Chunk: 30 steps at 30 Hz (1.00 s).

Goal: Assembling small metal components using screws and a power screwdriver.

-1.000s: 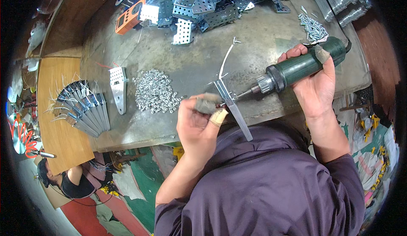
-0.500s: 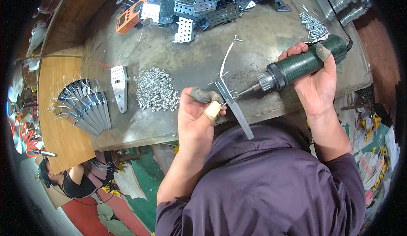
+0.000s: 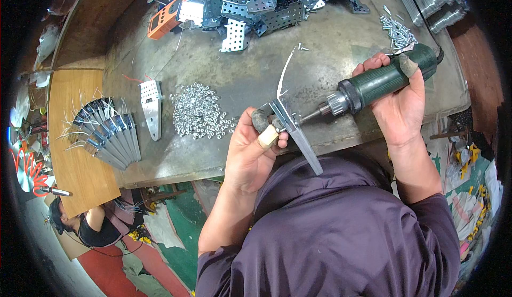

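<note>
My left hand point(image 3: 249, 150), with grey and yellowish covers on some fingers, pinches a narrow grey metal bracket point(image 3: 305, 150) on edge near the table's front edge. A thin white wire point(image 3: 285, 73) rises from its far end. My right hand point(image 3: 401, 110) is wrapped round a dark green electric screwdriver point(image 3: 386, 82), which lies level and points left. Its bit meets the bracket's right face, beside my left fingertips; the screw head there is too small to make out. Left of my left hand lies a heap of small silver nuts point(image 3: 197, 110).
Perforated metal plates point(image 3: 248, 9) are piled at the back, beside an orange device point(image 3: 165, 19). Screws point(image 3: 397, 33) lie back right. One perforated bracket point(image 3: 151, 110) rests left of the nuts. Several wired brackets point(image 3: 114, 139) fan out across a wooden board point(image 3: 80, 185). Another person point(image 3: 98, 225) is lower left.
My left hand and the bracket have shifted very slightly right. My left fingertips now sit nearer the nuts' edge, where a few nuts have spread. The screwdriver stays almost in place.
</note>
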Motion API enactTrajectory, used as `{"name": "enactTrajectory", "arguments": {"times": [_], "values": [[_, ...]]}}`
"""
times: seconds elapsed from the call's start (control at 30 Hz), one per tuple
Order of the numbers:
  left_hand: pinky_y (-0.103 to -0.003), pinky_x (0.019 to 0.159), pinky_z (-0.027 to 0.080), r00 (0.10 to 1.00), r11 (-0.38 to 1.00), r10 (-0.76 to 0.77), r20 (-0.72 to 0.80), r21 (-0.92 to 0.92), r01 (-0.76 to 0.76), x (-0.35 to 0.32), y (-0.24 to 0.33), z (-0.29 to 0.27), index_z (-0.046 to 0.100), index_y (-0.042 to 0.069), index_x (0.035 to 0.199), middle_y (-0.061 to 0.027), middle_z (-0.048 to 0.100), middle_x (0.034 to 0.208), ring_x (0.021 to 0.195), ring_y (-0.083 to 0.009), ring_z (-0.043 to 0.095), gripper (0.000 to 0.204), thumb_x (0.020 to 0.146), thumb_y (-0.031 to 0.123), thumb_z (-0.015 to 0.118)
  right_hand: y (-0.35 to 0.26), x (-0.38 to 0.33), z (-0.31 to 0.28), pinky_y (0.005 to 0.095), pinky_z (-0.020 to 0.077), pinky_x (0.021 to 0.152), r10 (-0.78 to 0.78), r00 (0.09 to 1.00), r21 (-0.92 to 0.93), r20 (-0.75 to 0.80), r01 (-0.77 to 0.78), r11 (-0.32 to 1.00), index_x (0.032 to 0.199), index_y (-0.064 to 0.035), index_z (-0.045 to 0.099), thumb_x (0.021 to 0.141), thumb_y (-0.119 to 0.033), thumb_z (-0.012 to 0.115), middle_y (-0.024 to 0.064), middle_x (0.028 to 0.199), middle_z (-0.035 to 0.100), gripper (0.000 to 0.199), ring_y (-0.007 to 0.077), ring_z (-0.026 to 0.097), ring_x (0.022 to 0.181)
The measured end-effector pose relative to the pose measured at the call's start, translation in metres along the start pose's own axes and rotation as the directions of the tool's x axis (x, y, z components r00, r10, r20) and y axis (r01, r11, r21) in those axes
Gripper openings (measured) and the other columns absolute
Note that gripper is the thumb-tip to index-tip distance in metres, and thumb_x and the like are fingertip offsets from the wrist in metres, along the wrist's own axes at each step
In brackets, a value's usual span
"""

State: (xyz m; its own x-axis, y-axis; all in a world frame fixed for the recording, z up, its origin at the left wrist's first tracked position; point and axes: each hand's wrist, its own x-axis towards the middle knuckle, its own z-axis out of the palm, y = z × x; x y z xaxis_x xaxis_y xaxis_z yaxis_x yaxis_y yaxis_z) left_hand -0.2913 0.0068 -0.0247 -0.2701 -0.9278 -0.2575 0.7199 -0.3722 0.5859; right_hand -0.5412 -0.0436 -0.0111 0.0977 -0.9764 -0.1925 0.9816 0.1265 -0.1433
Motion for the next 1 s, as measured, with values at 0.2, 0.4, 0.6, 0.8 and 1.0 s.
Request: {"name": "enactTrajectory", "arguments": {"times": [0.2,0.4,0.6,0.8,1.0], "values": [[-0.028,0.073,0.052,0.999,0.999,0.017,-0.030,0.030,-0.016,-0.001,-0.002,0.004,0.044,0.010,0.100,-0.0084,0.058,0.095,0.083,-0.0176,0.061,0.026,0.083,0.000,0.061,-0.001,0.000,-0.004,0.0487,0.0358,0.102,0.020,0.999,0.051,0.027,-0.021,0.998,0.099,0.0056,0.049,0.084,-0.023,0.056,0.0142,0.095,0.054,0.033,0.0273,0.053,0.095],[-0.029,0.074,0.051,0.996,0.996,0.071,-0.058,0.064,-0.067,-0.003,-0.004,0.011,0.044,0.009,0.100,-0.0079,0.057,0.096,0.083,-0.0180,0.060,0.025,0.084,-0.002,0.059,-0.002,0.000,-0.003,0.0487,0.0354,0.102,0.019,1.000,0.057,0.022,-0.020,0.998,0.097,0.0061,0.050,0.084,-0.023,0.055,0.0142,0.095,0.055,0.032,0.0271,0.052,0.096],[-0.027,0.077,0.046,0.935,0.772,0.354,-0.003,0.565,-0.290,-0.008,-0.015,0.018,0.039,0.002,0.105,-0.0083,0.051,0.096,0.085,-0.0142,0.054,0.023,0.087,-0.003,0.052,-0.002,-0.002,0.001,0.0481,0.0356,0.102,0.012,1.000,0.059,0.026,-0.014,0.998,0.095,0.0064,0.050,0.084,-0.022,0.055,0.0141,0.095,0.054,0.031,0.0264,0.052,0.096],[-0.028,0.072,0.042,0.865,0.241,0.440,0.239,0.897,-0.370,-0.008,-0.028,0.017,0.032,-0.004,0.110,-0.0124,0.044,0.096,0.081,-0.0179,0.050,0.030,0.088,-0.002,0.051,0.000,-0.003,0.006,0.0430,0.0334,0.104,-0.041,0.999,-0.060,-0.004,0.040,0.997,0.094,0.0027,0.045,0.081,-0.019,0.061,0.0092,0.090,0.046,0.030,0.0219,0.049,0.094],[-0.029,0.072,0.041,0.823,0.141,0.480,0.302,0.900,-0.413,-0.005,-0.032,0.016,0.030,-0.004,0.105,-0.0159,0.041,0.097,0.080,-0.0212,0.047,0.026,0.088,-0.003,0.049,0.003,0.001,0.005,0.0447,0.0379,0.099,0.000,0.998,-0.042,0.056,0.002,0.999,0.092,0.0031,0.049,0.082,-0.023,0.057,0.0101,0.093,0.053,0.029,0.0249,0.052,0.090]]}}
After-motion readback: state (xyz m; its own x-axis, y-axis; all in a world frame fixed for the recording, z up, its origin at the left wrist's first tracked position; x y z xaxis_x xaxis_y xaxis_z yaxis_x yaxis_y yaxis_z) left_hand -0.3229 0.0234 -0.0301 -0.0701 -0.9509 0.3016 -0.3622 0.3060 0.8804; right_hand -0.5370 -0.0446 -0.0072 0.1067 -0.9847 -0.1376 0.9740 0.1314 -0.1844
